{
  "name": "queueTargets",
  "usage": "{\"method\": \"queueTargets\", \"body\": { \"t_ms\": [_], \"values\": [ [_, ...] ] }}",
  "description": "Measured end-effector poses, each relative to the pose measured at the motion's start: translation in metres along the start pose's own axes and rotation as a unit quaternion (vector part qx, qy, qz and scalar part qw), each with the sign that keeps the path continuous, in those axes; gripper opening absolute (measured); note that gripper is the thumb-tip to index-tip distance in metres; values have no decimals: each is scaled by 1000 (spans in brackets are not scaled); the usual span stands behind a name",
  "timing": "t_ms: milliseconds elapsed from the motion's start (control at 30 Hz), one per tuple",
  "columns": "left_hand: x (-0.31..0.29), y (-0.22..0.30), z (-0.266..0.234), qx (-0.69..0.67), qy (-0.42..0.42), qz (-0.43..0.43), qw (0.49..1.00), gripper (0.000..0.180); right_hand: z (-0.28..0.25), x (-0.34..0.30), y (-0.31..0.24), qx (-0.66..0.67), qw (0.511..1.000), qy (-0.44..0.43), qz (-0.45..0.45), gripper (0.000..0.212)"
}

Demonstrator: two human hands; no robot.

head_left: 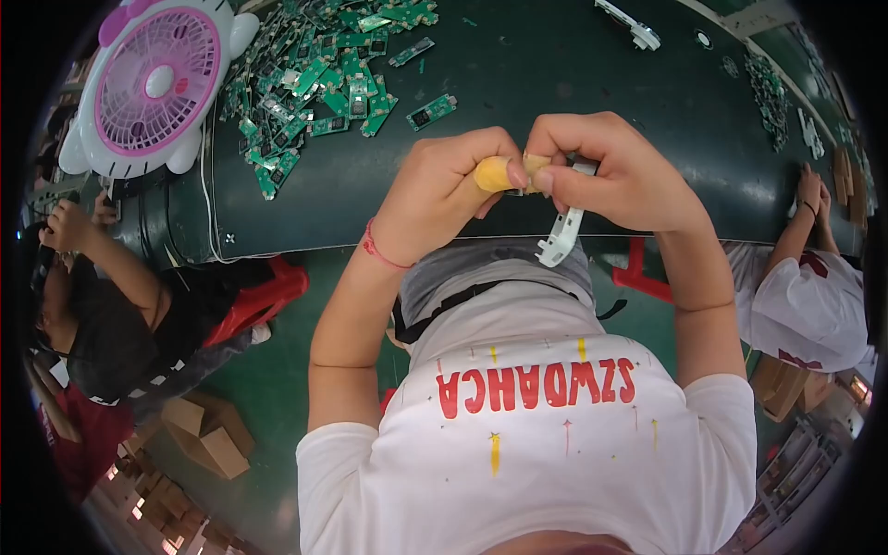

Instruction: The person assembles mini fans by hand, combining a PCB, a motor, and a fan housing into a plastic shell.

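My left hand (pixel 453 185) and my right hand (pixel 610 171) meet over the near edge of the dark green table (pixel 555 83). Both thumbs wear yellow finger cots (pixel 495 173). My right hand grips a white curved plastic part (pixel 561 239) that hangs down from the fist toward my lap. My left thumb and fingers pinch against the top of the same part, next to the right thumb. A red string bracelet (pixel 381 250) circles my left wrist.
A heap of small green circuit boards (pixel 319 74) lies at the table's far left, beside a pink and white desk fan (pixel 157 83). More white parts (pixel 634 28) and boards (pixel 768 88) lie farther right. People sit on either side; red stools (pixel 264 296) and cardboard boxes (pixel 208 430) stand on the floor.
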State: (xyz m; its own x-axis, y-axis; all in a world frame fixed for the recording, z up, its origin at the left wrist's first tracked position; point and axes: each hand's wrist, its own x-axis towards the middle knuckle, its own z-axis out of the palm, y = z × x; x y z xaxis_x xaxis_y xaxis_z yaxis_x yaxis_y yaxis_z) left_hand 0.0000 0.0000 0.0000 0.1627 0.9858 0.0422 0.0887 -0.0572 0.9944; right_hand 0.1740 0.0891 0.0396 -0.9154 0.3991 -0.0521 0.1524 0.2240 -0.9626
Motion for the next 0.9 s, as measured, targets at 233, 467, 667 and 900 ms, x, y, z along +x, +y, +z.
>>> {"method": "queueTargets", "body": {
  "t_ms": [233,467,667,900],
  "values": [
    [3,1,-5,-6,-12,-10,1000,8,4,0,4,24,999,31,-3,7],
    [7,-11,-9,-105,205,-9,973,38,-1,1,28,-30,955,248,-161,6],
    [0,-28,34,-477,-82,-221,847,59,6,10,39,-124,932,186,-286,4],
    [8,-42,36,-550,45,-150,820,31,-1,11,29,-407,824,162,-360,11]
  ]
}}
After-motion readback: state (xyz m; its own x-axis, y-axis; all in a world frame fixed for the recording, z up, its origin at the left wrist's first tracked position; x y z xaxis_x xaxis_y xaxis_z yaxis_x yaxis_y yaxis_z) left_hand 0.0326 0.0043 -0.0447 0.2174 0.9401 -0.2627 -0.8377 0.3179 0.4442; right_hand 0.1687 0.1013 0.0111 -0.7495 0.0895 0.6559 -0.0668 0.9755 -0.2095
